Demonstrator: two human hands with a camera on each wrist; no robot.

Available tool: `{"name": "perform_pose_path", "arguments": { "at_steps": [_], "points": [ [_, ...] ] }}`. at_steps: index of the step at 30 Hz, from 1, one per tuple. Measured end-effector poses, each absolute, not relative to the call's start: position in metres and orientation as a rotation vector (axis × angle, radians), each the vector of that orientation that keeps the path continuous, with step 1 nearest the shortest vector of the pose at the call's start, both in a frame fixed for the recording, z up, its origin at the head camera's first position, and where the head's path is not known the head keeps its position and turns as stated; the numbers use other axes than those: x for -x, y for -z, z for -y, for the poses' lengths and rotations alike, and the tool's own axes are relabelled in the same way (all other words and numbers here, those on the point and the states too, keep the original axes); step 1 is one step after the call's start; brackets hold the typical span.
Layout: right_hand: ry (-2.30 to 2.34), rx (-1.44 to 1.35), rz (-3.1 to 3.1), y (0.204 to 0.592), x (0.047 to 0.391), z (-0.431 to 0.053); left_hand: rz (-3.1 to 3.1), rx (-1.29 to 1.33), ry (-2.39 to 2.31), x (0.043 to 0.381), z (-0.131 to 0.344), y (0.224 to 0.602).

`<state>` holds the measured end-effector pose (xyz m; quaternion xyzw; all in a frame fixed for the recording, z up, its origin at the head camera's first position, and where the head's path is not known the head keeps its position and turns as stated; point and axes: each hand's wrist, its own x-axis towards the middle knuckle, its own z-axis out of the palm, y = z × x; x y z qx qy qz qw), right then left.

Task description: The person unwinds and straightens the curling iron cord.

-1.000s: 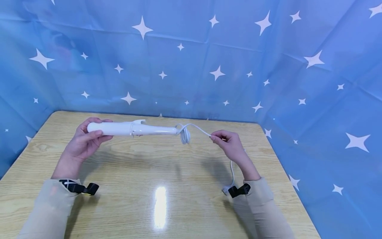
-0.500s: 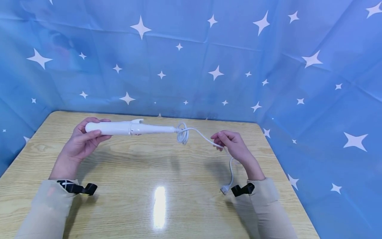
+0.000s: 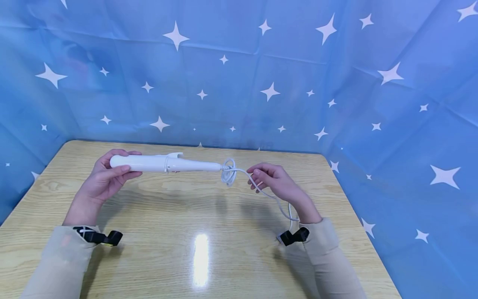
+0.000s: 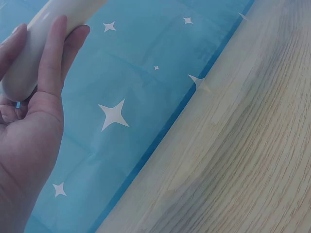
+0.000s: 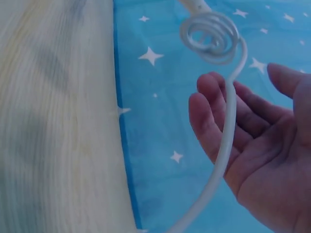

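A white curling iron (image 3: 196,165) hangs level above the table, its tapered end pointing right. My left hand (image 3: 102,182) grips its thick rounded end, thumb below and fingers behind; in the left wrist view the fingers wrap round the white body (image 4: 36,53). From the narrow end comes a white cord (image 3: 279,202), bunched near the iron in a small coil (image 3: 224,178). Beside that coil is my right hand (image 3: 275,182), fingers loosely bent. In the right wrist view the cord (image 5: 226,141) runs across the fingers, with the thumb standing apart from it.
The wooden table (image 3: 157,257) lies under both hands. A plug (image 3: 279,238) on the cord's end is mostly hidden by the black camera mount (image 3: 295,236) at the right wrist. Blue cloth (image 3: 239,74) with white stars stands behind and at the sides.
The right hand has let go of its pinch on the cord and moved left toward the coil. More cord now sags below that hand. The left hand keeps its hold on the curling iron.
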<state>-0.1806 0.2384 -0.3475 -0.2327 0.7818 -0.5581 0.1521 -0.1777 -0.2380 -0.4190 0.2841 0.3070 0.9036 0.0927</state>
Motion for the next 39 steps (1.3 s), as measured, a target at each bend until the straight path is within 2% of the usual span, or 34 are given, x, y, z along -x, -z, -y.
{"name": "perform_pose_path", "arguments": {
  "at_steps": [17, 23, 39],
  "points": [
    [1.826, 0.482, -2.047, 0.35, 0.17, -0.224, -0.997, -0.757, -2.741, 0.179, 0.235, 0.421],
    [1.838, 0.532, -2.158, 0.35, 0.167, -0.223, -0.938, -0.758, -2.785, 0.181, 0.234, 0.422],
    [1.507, 0.579, -2.229, 0.359, 0.168, -0.24, -0.776, -0.891, -2.793, 0.179, 0.231, 0.418]
  ]
}}
